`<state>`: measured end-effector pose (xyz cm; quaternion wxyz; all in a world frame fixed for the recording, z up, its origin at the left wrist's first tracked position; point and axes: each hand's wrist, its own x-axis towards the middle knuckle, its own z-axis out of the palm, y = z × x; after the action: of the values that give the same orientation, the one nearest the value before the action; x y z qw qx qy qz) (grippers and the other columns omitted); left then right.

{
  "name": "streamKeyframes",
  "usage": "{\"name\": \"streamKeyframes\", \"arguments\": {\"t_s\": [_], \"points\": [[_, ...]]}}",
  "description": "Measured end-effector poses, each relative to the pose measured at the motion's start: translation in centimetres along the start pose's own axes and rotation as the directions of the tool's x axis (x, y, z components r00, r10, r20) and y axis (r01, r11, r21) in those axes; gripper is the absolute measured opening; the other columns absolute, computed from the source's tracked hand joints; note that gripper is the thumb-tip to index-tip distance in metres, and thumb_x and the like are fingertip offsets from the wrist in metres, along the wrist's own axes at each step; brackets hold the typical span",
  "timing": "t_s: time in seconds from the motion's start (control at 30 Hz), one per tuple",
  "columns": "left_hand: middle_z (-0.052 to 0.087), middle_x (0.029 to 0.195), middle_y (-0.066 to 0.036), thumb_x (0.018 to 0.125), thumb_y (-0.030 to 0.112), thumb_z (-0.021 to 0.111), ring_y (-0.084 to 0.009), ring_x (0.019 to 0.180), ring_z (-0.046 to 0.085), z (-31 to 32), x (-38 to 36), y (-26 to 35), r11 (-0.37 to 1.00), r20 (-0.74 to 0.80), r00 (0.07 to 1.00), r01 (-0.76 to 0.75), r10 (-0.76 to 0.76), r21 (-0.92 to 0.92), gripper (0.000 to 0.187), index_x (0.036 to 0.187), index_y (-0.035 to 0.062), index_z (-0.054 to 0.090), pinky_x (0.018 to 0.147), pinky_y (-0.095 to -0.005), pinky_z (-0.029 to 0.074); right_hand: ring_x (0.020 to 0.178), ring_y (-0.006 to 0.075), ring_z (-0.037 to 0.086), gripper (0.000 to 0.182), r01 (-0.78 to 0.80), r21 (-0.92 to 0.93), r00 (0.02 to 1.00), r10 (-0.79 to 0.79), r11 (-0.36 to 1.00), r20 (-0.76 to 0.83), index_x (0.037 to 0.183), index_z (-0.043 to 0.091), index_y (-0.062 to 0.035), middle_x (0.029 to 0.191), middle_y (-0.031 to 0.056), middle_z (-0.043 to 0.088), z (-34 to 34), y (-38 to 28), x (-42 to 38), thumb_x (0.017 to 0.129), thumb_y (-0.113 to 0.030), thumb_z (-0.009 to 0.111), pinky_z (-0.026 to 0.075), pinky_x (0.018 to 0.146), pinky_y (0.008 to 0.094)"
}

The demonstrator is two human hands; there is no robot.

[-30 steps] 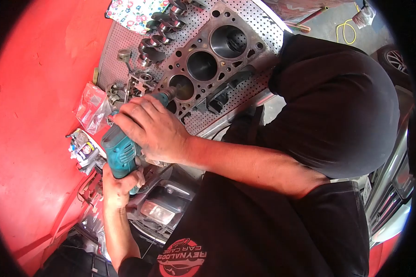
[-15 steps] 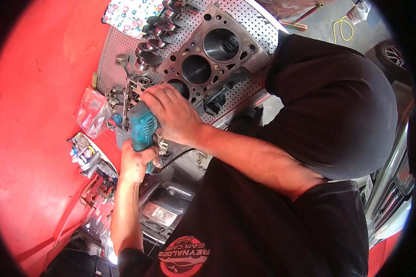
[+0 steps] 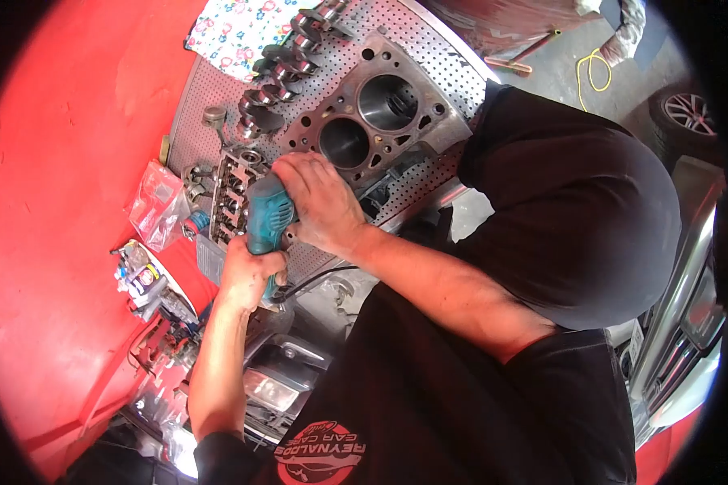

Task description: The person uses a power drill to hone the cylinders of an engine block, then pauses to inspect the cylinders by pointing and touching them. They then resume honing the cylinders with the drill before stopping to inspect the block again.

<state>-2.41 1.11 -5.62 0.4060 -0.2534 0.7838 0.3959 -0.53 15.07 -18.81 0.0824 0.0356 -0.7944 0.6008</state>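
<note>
My left hand (image 3: pixel 253 275) is closed around the handle of a teal power tool (image 3: pixel 270 217). My right hand (image 3: pixel 322 200) is wrapped over the tool's upper end, and the working tip is hidden. Beyond my right hand lies a metal engine block (image 3: pixel 419 137) with two large round bores in view; its near end is covered by the hand. Just left of the tool sits a cylinder head (image 3: pixel 233 194) with springs and valve parts. A black cord (image 3: pixel 319 275) runs from the tool's lower end.
A crankshaft (image 3: pixel 279 73) and a floral cloth (image 3: pixel 239 36) lie on the perforated tabletop (image 3: pixel 202 85). A piston (image 3: pixel 214 117) stands near a plastic bag (image 3: pixel 158 202) on the left. Black fabric (image 3: pixel 582 202) fills the right; a wheel (image 3: pixel 687 113) is behind.
Both hands and the tool have shifted slightly toward the block. A third bore, partly visible before, is now hidden behind my right hand. More of the cylinder head shows.
</note>
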Motion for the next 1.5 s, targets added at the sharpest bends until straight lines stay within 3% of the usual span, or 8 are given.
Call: {"name": "streamKeyframes", "arguments": {"t_s": [0.2, 0.3, 0.43, 0.57, 0.83, 1.03, 1.17, 1.5], "points": [[0.063, 0.075, -0.005, 0.074, -0.006, 0.062, -0.0158, 0.056, 0.058, -0.6, -0.1, -0.5, 0.999, 0.022, 0.999, -0.028, 0.028, -0.017, 0.026, 0.098, -0.0038, 0.067, 0.053, -0.0315, 0.048, 0.126, 0.0381, 0.053, 0.073, 0.001, 0.039, 0.998, 0.001, 0.999, -0.059, 0.132, 0.05, 0.0005, 0.128, 0.0195, 0.056, 1.0, -0.5, 0.2, 0.066, -0.01, 0.077, 0.036, 0.114, 0.0507], [0.063, 0.076, -0.005, 0.074, -0.006, 0.063, -0.0157, 0.057, 0.059, -1.6, -2.7, -0.1, 0.997, 0.011, 0.998, -0.061, 0.061, -0.056, 0.027, 0.101, -0.0042, 0.066, 0.054, -0.031, 0.048, 0.124, 0.0382, 0.054, 0.081, 0.107, 0.076, 0.982, -0.093, 0.991, -0.163, 0.133, 0.05, 0.0001, 0.127, 0.0181, 0.056, 1.8, -2.4, 0.2, 0.057, -0.006, 0.078, 0.039, 0.112, 0.0524], [0.063, 0.077, -0.006, 0.076, -0.006, 0.063, -0.0152, 0.058, 0.058, -3.6, -7.0, -0.1, 0.996, -0.079, 0.993, -0.087, 0.085, -0.02, 0.026, 0.102, -0.0044, 0.064, 0.054, -0.0292, 0.048, 0.122, 0.0359, 0.055, 0.058, 0.157, 0.041, 0.972, -0.147, 0.987, -0.184, 0.129, 0.055, 0.0001, 0.127, 0.0174, 0.057, 1.6, -6.5, 0.3, 0.072, -0.005, 0.066, 0.039, 0.11, 0.0523], [0.064, 0.076, -0.006, 0.076, -0.006, 0.063, -0.0145, 0.06, 0.059, -4.3, -10.7, 1.3, 0.995, -0.119, 0.987, -0.105, 0.104, 0.001, 0.025, 0.101, -0.004, 0.063, 0.055, -0.0279, 0.047, 0.118, 0.0334, 0.057, 0.051, 0.217, 0.045, 0.953, -0.201, 0.975, -0.228, 0.129, 0.055, -0.0019, 0.124, 0.0151, 0.058, 1.2, -9.3, 0.5, 0.08, -0.016, 0.063, 0.04, 0.106, 0.0511], [0.065, 0.077, -0.006, 0.073, -0.006, 0.063, -0.0144, 0.06, 0.06, -4.7, -14.3, 2.9, 0.995, -0.209, 0.973, -0.097, 0.095, 0.003, 0.028, 0.1, -0.0021, 0.063, 0.055, -0.0274, 0.049, 0.112, 0.0324, 0.06, 0.047, 0.262, 0.04, 0.93, -0.241, 0.964, -0.278, 0.128, 0.055, -0.0051, 0.12, 0.0139, 0.059, 0.3, -12.3, 1.1, 0.084, -0.021, 0.06, 0.044, 0.101, 0.0505], [0.064, 0.075, -0.006, 0.073, -0.005, 0.063, -0.0139, 0.06, 0.06, -3.9, -14.1, 3.5, 0.995, -0.246, 0.964, -0.099, 0.101, 0.02, 0.027, 0.1, -0.0022, 0.063, 0.055, -0.0276, 0.048, 0.114, 0.0327, 0.059, 0.049, 0.252, 0.062, 0.935, -0.227, 0.966, -0.273, 0.128, 0.055, -0.0047, 0.121, 0.0141, 0.059, 0.3, -12.1, 1.0, 0.081, -0.018, 0.063, 0.043, 0.103, 0.051], [0.064, 0.074, -0.005, 0.074, -0.003, 0.059, -0.0134, 0.058, 0.058, -4.2, -12.4, 2.7, 0.99, -0.16, 0.981, -0.096, 0.112, 0.103, 0.026, 0.099, -0.003, 0.064, 0.055, -0.0275, 0.047, 0.117, 0.0334, 0.057, 0.053, 0.215, 0.072, 0.949, -0.191, 0.974, -0.25, 0.13, 0.055, -0.0043, 0.123, 0.0147, 0.057, 0.6, -10.6, 0.9, 0.079, -0.015, 0.065, 0.04, 0.106, 0.0509], [0.063, 0.073, -0.006, 0.076, -0.006, 0.059, -0.0153, 0.057, 0.058, -2.7, -7.9, 1.4, 0.998, -0.093, 0.994, -0.045, 0.048, 0.036, 0.025, 0.1, -0.0039, 0.065, 0.056, -0.0292, 0.048, 0.122, 0.036, 0.054, 0.061, 0.127, 0.098, 0.982, -0.111, 0.987, -0.154, 0.131, 0.055, -0.0017, 0.126, 0.0164, 0.056, 0.9, -6.5, 0.3, 0.071, -0.003, 0.068, 0.038, 0.111, 0.0525]]}}
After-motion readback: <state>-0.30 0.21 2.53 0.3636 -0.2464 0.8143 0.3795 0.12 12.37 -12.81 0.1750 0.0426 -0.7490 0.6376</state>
